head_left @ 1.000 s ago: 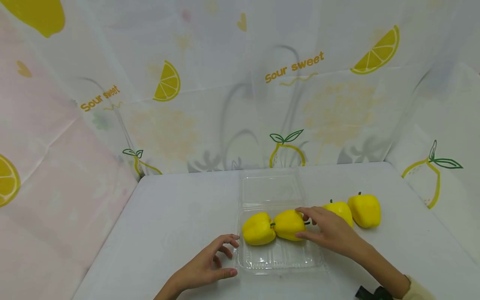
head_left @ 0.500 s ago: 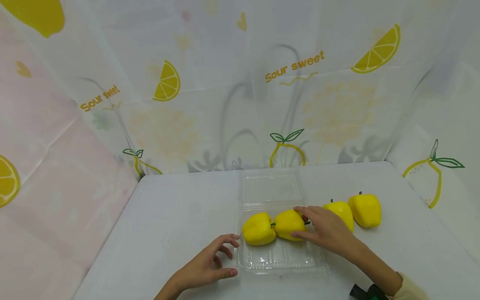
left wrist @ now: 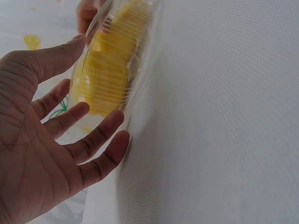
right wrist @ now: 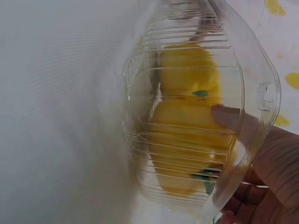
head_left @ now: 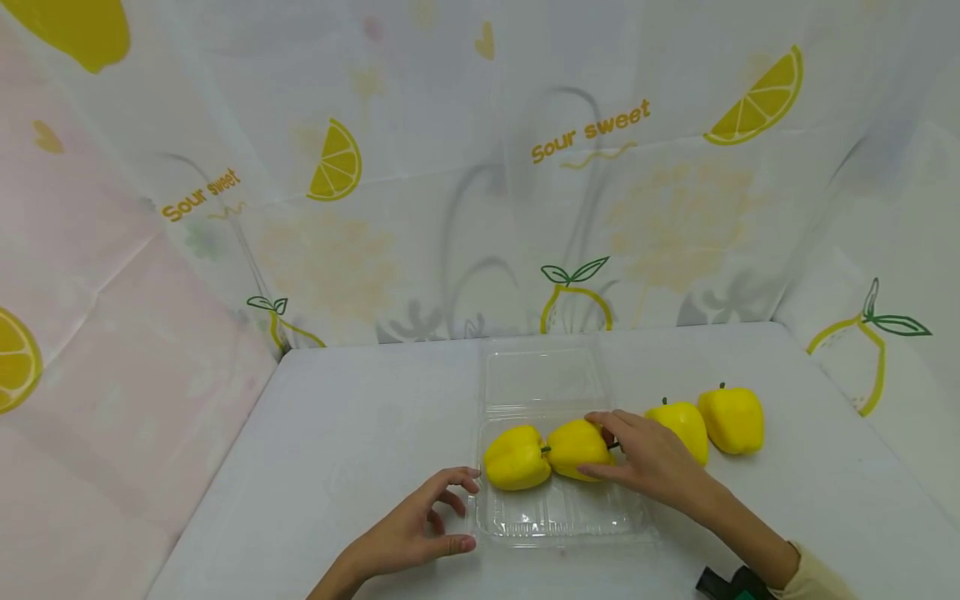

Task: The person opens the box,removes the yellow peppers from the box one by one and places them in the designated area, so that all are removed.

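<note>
A clear plastic clamshell container (head_left: 558,518) lies open with its lid (head_left: 543,379) folded back towards the wall. Inside it, a left yellow bell pepper (head_left: 516,458) and a right yellow bell pepper (head_left: 576,450) lie on their sides, end to end. My right hand (head_left: 656,458) grips the right pepper between thumb and fingers; in the right wrist view the thumb (right wrist: 229,116) lies over that pepper, seen through the ribbed wall. At the container's left rim, my left hand (head_left: 412,527) holds its fingers spread and loosely bent, fingertips right beside the plastic.
Two more yellow bell peppers stand upright to the right of the container: a nearer pepper (head_left: 686,429), partly behind my right hand, and a farther pepper (head_left: 731,421). A black device (head_left: 738,583) shows near the right sleeve. A lemon-print cloth wall (head_left: 450,250) bounds the white table (head_left: 360,417).
My right hand has shifted slightly left over the right pepper, its thumb moving further along it. The left hand, the container and the peppers have hardly moved.
</note>
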A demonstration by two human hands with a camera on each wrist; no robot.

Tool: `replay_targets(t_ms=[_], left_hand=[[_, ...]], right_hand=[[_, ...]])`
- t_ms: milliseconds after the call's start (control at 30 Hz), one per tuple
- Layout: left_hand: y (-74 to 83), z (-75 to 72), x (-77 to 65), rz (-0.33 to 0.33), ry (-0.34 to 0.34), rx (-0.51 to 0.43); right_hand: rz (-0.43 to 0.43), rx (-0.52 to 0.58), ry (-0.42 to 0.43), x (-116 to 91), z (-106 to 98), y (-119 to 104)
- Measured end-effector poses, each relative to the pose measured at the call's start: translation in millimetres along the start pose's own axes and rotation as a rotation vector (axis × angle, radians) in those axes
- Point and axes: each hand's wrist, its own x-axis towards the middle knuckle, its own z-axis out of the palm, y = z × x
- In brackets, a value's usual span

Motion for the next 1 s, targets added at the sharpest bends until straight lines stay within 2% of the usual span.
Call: replay_targets(t_ms=[500, 800, 1000], left_hand=[[-1.1, -0.7, 0.7, -0.002, -0.003, 0.007], [-1.1, -0.5, 0.9, 0.005, -0.002, -0.001], [-1.1, -0.8, 0.1, 0.01, -0.005, 0.0]], right_hand=[[0.011, 0.08, 0.044, 0, -15, -5], [-0.064, 0.159, 0.085, -2, -27, -5], [-0.085, 0.218, 0.099, -5, -34, 1]])
